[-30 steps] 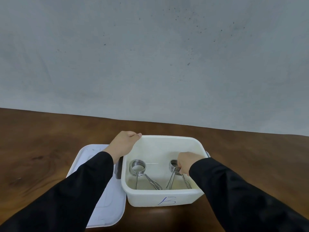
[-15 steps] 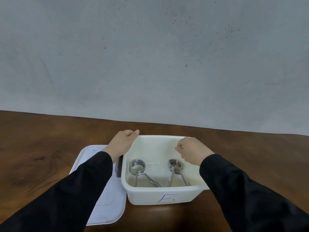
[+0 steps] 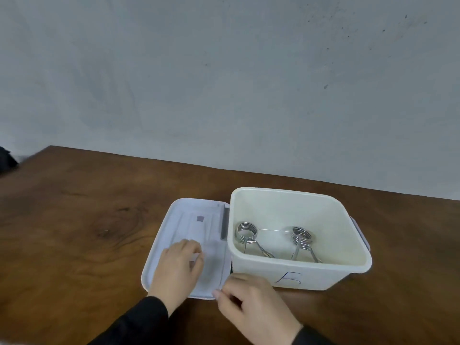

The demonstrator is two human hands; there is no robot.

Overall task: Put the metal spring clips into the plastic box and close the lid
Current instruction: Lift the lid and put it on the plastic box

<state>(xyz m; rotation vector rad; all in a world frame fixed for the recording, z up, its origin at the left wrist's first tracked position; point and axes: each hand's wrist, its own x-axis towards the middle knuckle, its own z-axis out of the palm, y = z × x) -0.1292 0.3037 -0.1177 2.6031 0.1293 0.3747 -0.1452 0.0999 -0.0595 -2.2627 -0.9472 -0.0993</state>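
The white plastic box (image 3: 293, 277) stands open on the wooden table, a blue mark on its front wall. Two metal spring clips lie inside: one at the left (image 3: 247, 234), one at the right (image 3: 302, 239). The white lid (image 3: 189, 220) lies flat on the table, touching the box's left side. My left hand (image 3: 178, 265) rests on the lid's near half, fingers spread flat. My right hand (image 3: 251, 302) is at the lid's near right corner, fingertips touching its edge beside the box; whether it grips the lid is unclear.
The brown wooden table (image 3: 74, 232) stretches to the left and right of the box. A grey wall (image 3: 224, 83) rises behind the table's far edge. A dark object (image 3: 6, 160) shows at the far left edge.
Both hands left the box. My left hand moved down onto the lid, and my right hand moved from over the box to the lid's near right corner. The view shifted left.
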